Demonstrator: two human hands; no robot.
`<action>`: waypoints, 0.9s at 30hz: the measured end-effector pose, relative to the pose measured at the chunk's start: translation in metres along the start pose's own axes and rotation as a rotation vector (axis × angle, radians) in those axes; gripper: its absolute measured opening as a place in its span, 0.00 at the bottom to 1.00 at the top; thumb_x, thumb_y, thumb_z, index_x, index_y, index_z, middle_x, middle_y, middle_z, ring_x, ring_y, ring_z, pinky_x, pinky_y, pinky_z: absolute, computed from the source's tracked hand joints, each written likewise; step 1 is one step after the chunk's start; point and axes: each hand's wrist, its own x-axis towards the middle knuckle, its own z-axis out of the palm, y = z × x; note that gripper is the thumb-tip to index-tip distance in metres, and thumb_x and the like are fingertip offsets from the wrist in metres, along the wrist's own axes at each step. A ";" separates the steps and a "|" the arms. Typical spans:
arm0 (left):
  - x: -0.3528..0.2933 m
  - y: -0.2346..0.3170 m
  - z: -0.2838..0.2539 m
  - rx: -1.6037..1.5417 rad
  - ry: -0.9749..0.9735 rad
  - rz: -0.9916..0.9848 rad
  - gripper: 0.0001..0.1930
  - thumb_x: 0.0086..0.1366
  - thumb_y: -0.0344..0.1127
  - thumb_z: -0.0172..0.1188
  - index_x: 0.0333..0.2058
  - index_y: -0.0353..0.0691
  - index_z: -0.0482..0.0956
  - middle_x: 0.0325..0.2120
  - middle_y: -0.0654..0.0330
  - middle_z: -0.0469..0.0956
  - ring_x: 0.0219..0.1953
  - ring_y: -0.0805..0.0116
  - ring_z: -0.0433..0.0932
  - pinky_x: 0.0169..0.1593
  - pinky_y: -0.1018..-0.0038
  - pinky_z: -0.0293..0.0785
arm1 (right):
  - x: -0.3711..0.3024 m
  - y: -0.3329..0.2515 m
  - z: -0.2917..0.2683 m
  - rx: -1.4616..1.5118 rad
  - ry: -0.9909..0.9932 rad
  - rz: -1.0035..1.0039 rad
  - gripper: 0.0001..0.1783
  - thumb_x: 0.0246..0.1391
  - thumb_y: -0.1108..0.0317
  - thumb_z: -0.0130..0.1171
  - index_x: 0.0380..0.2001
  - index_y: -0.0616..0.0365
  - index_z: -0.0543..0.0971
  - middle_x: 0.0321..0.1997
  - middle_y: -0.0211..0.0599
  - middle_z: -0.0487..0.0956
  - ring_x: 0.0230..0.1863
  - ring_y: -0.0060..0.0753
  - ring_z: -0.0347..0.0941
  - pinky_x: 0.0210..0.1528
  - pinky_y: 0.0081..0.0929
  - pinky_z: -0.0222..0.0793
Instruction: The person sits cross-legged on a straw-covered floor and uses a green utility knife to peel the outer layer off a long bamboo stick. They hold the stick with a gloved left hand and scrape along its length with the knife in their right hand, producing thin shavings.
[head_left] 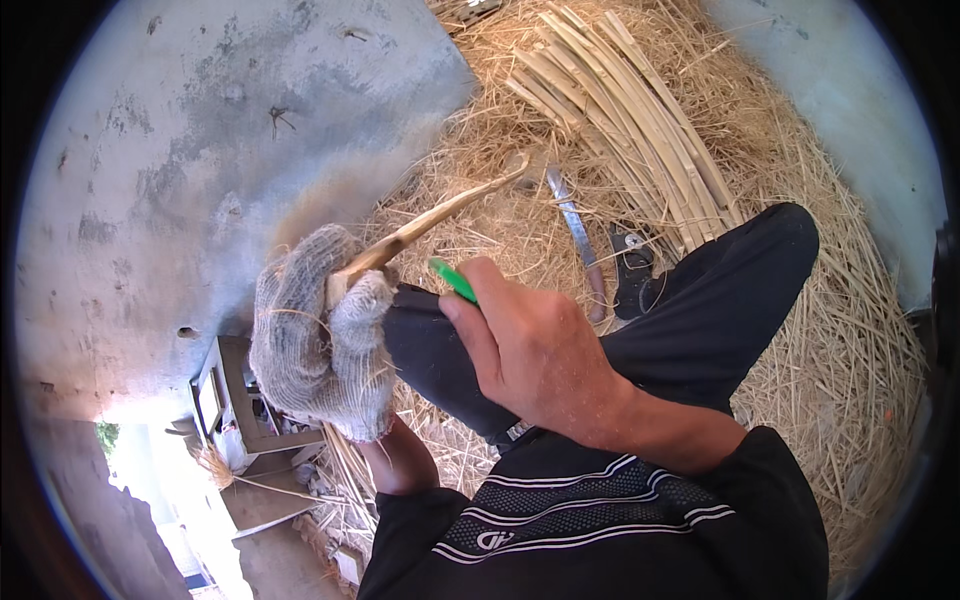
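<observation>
"What's in that gloved left hand (pixel 320 325)?"

"A curved stick (pixel 445 213). Its thick end sits in the glove, with the grip closed around it, and the thin end slants up and away to the right, over the straw (pixel 835 390)."

"And the bare right hand (pixel 548 352)?"

"That grip is pinched tight on a small green object (pixel 453 279), just beside the gloved thumb. I can't tell from here whether it has an edge."

"If it does, I'd worry."

"So would I. A push running off the wood could carry it into that thumb, and knit is thin cover. The right hand has no cover at all."

"Could the stick turn?"

"I'd think so. It's bent, held at one end only, and loose knit may let it roll under pressure."

"And that knife (pixel 575 225)?"

"Lying on the straw between the stick and the split strips (pixel 650 130), blade bare. A careless reach or a shifted leg (pixel 725 310) could find it."
</observation>
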 end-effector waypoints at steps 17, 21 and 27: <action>0.000 0.002 0.007 0.020 0.236 -0.046 0.14 0.62 0.32 0.67 0.42 0.27 0.82 0.34 0.52 0.83 0.30 0.68 0.82 0.33 0.76 0.81 | 0.024 -0.002 0.006 0.034 -0.113 0.002 0.15 0.68 0.58 0.48 0.38 0.62 0.70 0.16 0.52 0.76 0.20 0.56 0.79 0.21 0.47 0.75; 0.002 -0.011 0.004 0.052 0.248 0.070 0.14 0.68 0.34 0.60 0.43 0.24 0.80 0.33 0.48 0.82 0.30 0.64 0.83 0.31 0.74 0.85 | 0.024 0.053 0.031 -0.160 -0.104 0.270 0.15 0.68 0.58 0.48 0.38 0.61 0.70 0.17 0.52 0.76 0.21 0.57 0.79 0.22 0.47 0.75; -0.004 0.001 0.008 -0.084 0.240 -0.072 0.15 0.68 0.33 0.60 0.43 0.22 0.79 0.36 0.46 0.81 0.30 0.62 0.83 0.28 0.73 0.86 | 0.028 0.055 0.015 -0.108 -0.115 0.188 0.14 0.66 0.60 0.52 0.36 0.63 0.71 0.16 0.52 0.75 0.20 0.58 0.77 0.22 0.46 0.73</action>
